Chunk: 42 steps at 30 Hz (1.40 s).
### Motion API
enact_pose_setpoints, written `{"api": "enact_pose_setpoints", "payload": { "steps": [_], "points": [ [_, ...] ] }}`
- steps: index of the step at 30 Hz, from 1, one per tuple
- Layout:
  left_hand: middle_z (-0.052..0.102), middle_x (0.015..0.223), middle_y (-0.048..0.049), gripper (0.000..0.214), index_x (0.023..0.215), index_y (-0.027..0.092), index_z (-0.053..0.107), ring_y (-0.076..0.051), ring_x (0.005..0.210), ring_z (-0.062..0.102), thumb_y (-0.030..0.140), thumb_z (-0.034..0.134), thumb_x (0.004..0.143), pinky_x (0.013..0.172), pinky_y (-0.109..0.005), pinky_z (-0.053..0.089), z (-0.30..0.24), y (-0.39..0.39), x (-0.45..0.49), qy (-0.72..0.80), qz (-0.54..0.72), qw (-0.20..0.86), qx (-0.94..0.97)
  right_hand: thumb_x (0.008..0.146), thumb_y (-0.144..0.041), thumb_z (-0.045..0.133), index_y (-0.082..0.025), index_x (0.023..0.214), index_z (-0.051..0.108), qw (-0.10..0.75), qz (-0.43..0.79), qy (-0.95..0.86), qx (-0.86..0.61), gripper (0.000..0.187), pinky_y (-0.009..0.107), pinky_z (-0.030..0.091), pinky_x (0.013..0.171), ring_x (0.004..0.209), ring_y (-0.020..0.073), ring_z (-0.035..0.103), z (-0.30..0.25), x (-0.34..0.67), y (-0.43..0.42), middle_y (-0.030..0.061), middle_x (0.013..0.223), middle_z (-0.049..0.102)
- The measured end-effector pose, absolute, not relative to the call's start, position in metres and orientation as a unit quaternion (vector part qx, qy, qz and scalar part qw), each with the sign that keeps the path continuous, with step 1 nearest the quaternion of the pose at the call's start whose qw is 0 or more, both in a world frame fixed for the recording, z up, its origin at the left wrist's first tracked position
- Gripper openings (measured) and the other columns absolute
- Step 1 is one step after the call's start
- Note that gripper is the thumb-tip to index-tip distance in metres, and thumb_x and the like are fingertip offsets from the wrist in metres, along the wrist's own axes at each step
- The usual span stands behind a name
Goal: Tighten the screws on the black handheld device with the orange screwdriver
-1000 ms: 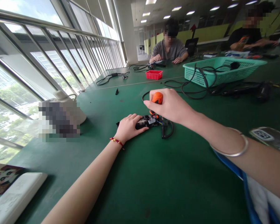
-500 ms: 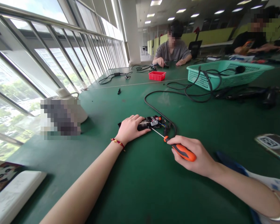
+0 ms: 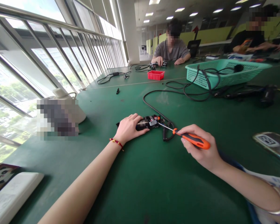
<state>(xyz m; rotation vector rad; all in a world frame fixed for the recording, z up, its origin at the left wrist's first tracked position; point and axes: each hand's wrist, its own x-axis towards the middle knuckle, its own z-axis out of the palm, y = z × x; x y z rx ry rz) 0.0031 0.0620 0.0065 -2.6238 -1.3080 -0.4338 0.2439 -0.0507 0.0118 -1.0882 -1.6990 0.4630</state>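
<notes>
A black corded device (image 3: 143, 123) lies on the green table with its inner parts and coloured wires exposed at the right end. My left hand (image 3: 128, 129) is closed over its left part and presses it to the tabletop; the palm hides that end. In my right hand (image 3: 201, 147) is an orange and black screwdriver (image 3: 196, 140), gripped by the handle. Its thin shaft points left, with the tip at the device's open right end; whether it touches a part I cannot tell. The black cord (image 3: 151, 107) runs from the device back across the table.
Beyond the device stand a red bin (image 3: 156, 75) and a green basket (image 3: 221, 77) with cables. A jug (image 3: 78, 109) is on the left, a white box-like object (image 3: 20, 193) at front left, and a phone-like object (image 3: 270, 143) on the right. Two people sit farther back.
My right hand has moved right and slightly up with the screwdriver, whose tip has shifted from the device's near edge to its right end. My left hand stays on the device.
</notes>
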Motion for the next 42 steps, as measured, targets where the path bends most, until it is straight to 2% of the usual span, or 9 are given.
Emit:
{"api": "enact_pose_setpoints", "payload": {
  "steps": [18, 22, 25, 27, 30, 33, 36, 39, 42],
  "points": [
    [0.06, 0.092, -0.0037, 0.048, 0.099, 0.019, 0.055, -0.019, 0.084, 0.059, 0.062, 0.047, 0.078, 0.065, -0.028, 0.041, 0.007, 0.062, 0.004, -0.434, -0.154, 0.091, -0.883, 0.081, -0.023, 0.053, -0.02, 0.086, 0.055, 0.508, 0.275, -0.686, -0.442, 0.007, 0.023, 0.039, 0.047, 0.045, 0.0072, 0.047, 0.002, 0.246, -0.046, -0.0049, 0.062, 0.052],
    [0.061, 0.094, -0.0042, 0.047, 0.099, 0.02, 0.055, -0.02, 0.084, 0.059, 0.061, 0.047, 0.078, 0.065, -0.028, 0.041, 0.008, 0.061, 0.004, -0.439, -0.15, 0.086, -0.882, 0.085, -0.037, 0.044, -0.019, 0.091, 0.056, 0.523, 0.348, -0.662, -0.409, 0.023, 0.024, 0.037, 0.044, 0.043, 0.0089, 0.045, -0.002, 0.25, -0.044, -0.0043, 0.058, 0.05],
    [0.061, 0.093, -0.0037, 0.046, 0.098, 0.02, 0.055, -0.02, 0.084, 0.059, 0.061, 0.047, 0.078, 0.065, -0.028, 0.041, 0.008, 0.061, 0.004, -0.438, -0.151, 0.085, -0.882, 0.086, -0.04, 0.04, -0.018, 0.089, 0.057, 0.508, 0.359, -0.653, -0.432, 0.028, 0.022, 0.029, 0.039, 0.04, 0.008, 0.037, 0.009, 0.253, -0.039, -0.0056, 0.051, 0.043],
    [0.061, 0.092, -0.0032, 0.046, 0.097, 0.019, 0.056, -0.019, 0.083, 0.059, 0.061, 0.048, 0.078, 0.064, -0.028, 0.041, 0.008, 0.061, 0.004, -0.435, -0.153, 0.085, -0.883, 0.086, -0.036, 0.042, -0.018, 0.086, 0.057, 0.476, 0.349, -0.665, -0.458, 0.023, 0.021, 0.024, 0.039, 0.038, 0.0064, 0.03, 0.025, 0.254, -0.033, -0.008, 0.046, 0.035],
    [0.06, 0.091, -0.0029, 0.046, 0.096, 0.019, 0.056, -0.019, 0.082, 0.059, 0.061, 0.048, 0.078, 0.064, -0.028, 0.041, 0.007, 0.062, 0.003, -0.432, -0.156, 0.088, -0.884, 0.082, -0.027, 0.046, -0.02, 0.093, 0.051, 0.419, 0.36, -0.671, -0.495, 0.014, 0.02, 0.026, 0.039, 0.036, 0.0071, 0.033, 0.057, 0.253, -0.021, -0.0104, 0.042, 0.034],
    [0.06, 0.092, -0.0028, 0.047, 0.096, 0.019, 0.056, -0.019, 0.082, 0.059, 0.062, 0.047, 0.079, 0.064, -0.029, 0.041, 0.006, 0.063, 0.003, -0.429, -0.155, 0.089, -0.885, 0.071, -0.017, 0.054, -0.022, 0.092, 0.045, 0.38, 0.343, -0.679, -0.526, 0.024, 0.02, 0.034, 0.044, 0.039, 0.0075, 0.041, 0.087, 0.248, -0.006, -0.0103, 0.047, 0.044],
    [0.06, 0.092, -0.0029, 0.048, 0.097, 0.019, 0.056, -0.019, 0.083, 0.058, 0.062, 0.046, 0.08, 0.065, -0.029, 0.042, 0.006, 0.063, 0.003, -0.43, -0.149, 0.088, -0.886, 0.067, -0.016, 0.056, -0.02, 0.075, 0.051, 0.243, 0.3, -0.737, -0.555, 0.009, 0.021, 0.036, 0.045, 0.043, 0.0093, 0.05, 0.113, 0.245, 0.007, -0.0056, 0.049, 0.05],
    [0.06, 0.092, -0.0031, 0.049, 0.098, 0.019, 0.056, -0.02, 0.084, 0.057, 0.063, 0.045, 0.08, 0.066, -0.03, 0.042, 0.006, 0.063, 0.003, -0.433, -0.143, 0.087, -0.886, 0.067, -0.018, 0.059, -0.02, 0.078, 0.059, 0.114, 0.257, -0.792, -0.543, 0.011, 0.021, 0.035, 0.044, 0.051, 0.0123, 0.056, 0.129, 0.247, 0.015, -0.0011, 0.057, 0.06],
    [0.06, 0.092, -0.0031, 0.049, 0.098, 0.02, 0.056, -0.019, 0.084, 0.057, 0.063, 0.044, 0.079, 0.066, -0.03, 0.042, 0.005, 0.064, 0.003, -0.437, -0.14, 0.085, -0.885, 0.069, -0.019, 0.056, -0.024, 0.083, 0.064, 0.099, 0.186, -0.801, -0.561, 0.017, 0.022, 0.033, 0.041, 0.047, 0.0119, 0.053, 0.131, 0.251, 0.017, -0.0014, 0.058, 0.061]
  ]
}}
